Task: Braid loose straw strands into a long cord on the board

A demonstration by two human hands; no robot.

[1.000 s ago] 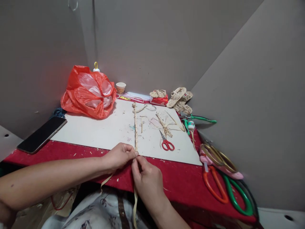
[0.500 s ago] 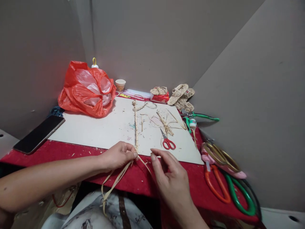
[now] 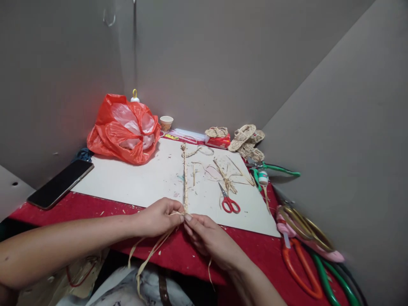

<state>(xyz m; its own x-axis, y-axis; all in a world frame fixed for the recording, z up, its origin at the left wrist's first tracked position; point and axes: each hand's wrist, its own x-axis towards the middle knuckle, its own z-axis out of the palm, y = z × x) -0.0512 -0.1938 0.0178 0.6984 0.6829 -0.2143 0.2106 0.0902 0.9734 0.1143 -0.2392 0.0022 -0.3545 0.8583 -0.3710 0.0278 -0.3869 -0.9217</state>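
Note:
A narrow straw braid [image 3: 185, 178] runs down the white board to the board's front edge. At its near end my left hand [image 3: 167, 216] pinches the braid and its loose strands. My right hand [image 3: 204, 233] is closed at the same spot, its thumb and finger pressed together on the straw, fingertips touching the left ones. Loose straw strands [image 3: 153, 250] hang below my left hand toward the lap, and another thin strand [image 3: 209, 272] dangles under my right hand. Red-handled scissors [image 3: 230, 205] lie on the board right of the braid, beside a bundle of straw [image 3: 227, 180].
A red plastic bag [image 3: 124, 131] and a phone [image 3: 60, 184] are at the left. Behind stand a paper cup [image 3: 166, 123] and woven straw sandals [image 3: 244, 138]. Pliers [image 3: 280, 169] and large scissors [image 3: 301, 267] lie right. Grey panels [image 3: 204, 55] enclose the table.
My right hand has moved left and closed on the straw beside my left hand; it was apart with fingers spread. The camera view has shifted slightly, so the table things appear lower and further right.

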